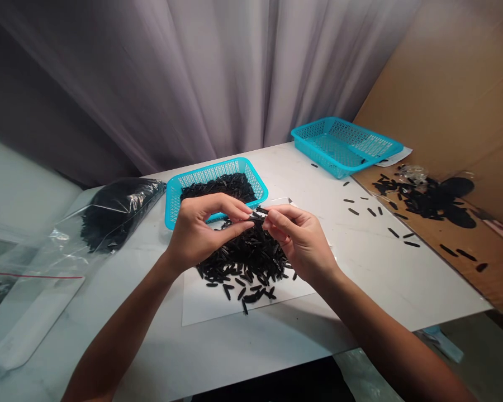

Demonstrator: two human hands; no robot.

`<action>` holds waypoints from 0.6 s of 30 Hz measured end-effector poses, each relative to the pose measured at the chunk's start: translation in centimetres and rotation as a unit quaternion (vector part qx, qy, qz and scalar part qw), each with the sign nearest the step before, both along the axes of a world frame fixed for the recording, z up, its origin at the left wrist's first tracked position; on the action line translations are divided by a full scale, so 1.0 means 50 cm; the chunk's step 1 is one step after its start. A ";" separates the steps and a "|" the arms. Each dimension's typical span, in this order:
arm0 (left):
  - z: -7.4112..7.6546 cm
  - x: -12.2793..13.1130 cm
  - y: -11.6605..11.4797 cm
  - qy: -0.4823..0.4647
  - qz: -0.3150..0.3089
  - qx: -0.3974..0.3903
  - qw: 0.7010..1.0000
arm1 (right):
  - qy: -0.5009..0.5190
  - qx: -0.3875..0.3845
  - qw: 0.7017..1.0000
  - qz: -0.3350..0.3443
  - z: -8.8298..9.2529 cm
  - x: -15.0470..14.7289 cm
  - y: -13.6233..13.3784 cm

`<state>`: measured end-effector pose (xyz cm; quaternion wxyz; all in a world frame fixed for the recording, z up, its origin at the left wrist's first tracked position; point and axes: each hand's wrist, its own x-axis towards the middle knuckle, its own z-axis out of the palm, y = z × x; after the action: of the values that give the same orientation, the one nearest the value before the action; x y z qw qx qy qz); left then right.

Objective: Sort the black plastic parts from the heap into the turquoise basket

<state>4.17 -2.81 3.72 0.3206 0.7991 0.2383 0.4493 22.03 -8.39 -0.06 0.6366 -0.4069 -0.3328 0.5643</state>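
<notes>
On my feed the small black oblong pieces lie in a loose heap on a white paper sheet. Each one looks light, stiff and smooth, so I would expect them to roll and skitter rather than bend, and to slip from a careless grip. I'd take one by its long sides, right at the fingertips, since they look too thin for anything broader. The left hand is half closed above the heap, fingers curved over and thumb reaching in, while the right hand faces it with thumb and forefinger drawn tightly together. Their fingertips meet just above the heap around a small dark cluster of the pieces, so both look to be grasping it, though from here I cannot tell how many are held. Behind the heap sits a shallow teal plastic basket filled with more of them, and a second, emptier teal plastic basket stands farther back. A clear plastic zip bag of black pieces lies to the left, and loose pieces are scattered over the white table toward a brown cardboard sheet.
</notes>
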 end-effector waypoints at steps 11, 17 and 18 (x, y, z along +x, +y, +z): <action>0.002 0.000 -0.003 0.011 0.004 0.009 1.000 | 0.019 -0.011 1.000 0.006 0.000 -0.004 0.003; 0.001 0.000 -0.002 0.008 0.002 0.012 1.000 | 0.012 -0.010 1.000 0.013 -0.002 -0.005 0.001; 0.001 0.000 -0.002 0.008 0.002 0.012 1.000 | 0.011 -0.008 1.000 0.015 -0.002 -0.004 0.001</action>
<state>4.18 -2.93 3.77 0.3081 0.8059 0.2376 0.4462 21.81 -8.34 -0.14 0.6284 -0.4008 -0.3267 0.5811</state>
